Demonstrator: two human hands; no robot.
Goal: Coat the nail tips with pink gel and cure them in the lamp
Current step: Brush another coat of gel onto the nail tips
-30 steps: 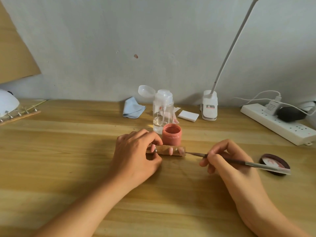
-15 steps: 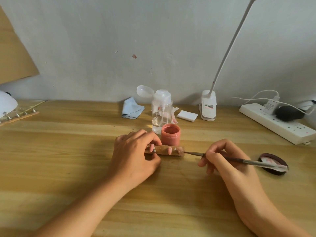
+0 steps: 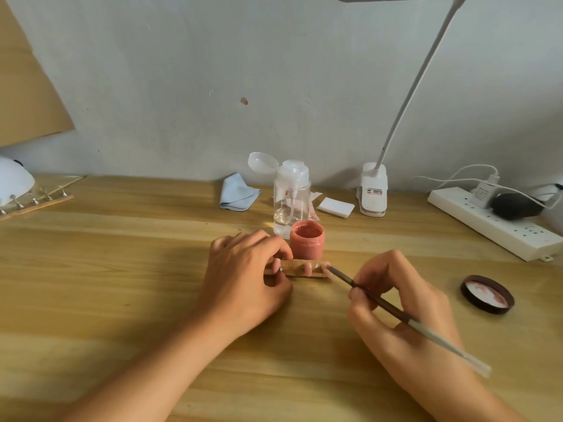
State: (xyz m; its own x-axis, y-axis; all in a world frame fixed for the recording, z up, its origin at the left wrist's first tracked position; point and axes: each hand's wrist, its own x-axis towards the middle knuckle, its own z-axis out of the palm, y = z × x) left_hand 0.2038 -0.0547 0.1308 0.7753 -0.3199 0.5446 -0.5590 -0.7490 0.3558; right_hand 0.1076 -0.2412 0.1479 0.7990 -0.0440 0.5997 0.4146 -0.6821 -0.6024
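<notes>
1. A pale wooden counter (image 3: 115,300) runs back to a grey-white plaster wall (image 3: 213,56), where a sheet of brown cardboard (image 3: 27,86) leans at upper left.
2. At centre, the left hand (image 3: 243,278) curls over and pinches the left end of a small wooden strip (image 3: 292,267). The strip lies flat on the counter and carries the nail tips (image 3: 307,269), at least one of them coated pink.
3. The right hand (image 3: 396,303) pinches a thin brush (image 3: 393,309) like a pen, its bristle end at the strip's right end.
4. An open jar of pink gel (image 3: 306,243) stands just behind the strip, with a clear pump bottle (image 3: 291,202) behind it. The dark lid (image 3: 487,295) lies upturned well to the right.
5. Along the wall sit a blue cloth (image 3: 239,193), a white pad (image 3: 335,205) and the clip base of a desk lamp (image 3: 373,193).
6. A power strip (image 3: 493,226) angles along the right edge. At the left edge are a white domed device (image 3: 13,181), partly cut off, and a second holder strip (image 3: 36,202).
7. Bare wood stretches from the left hand to the left edge, and forward between the forearms.
</notes>
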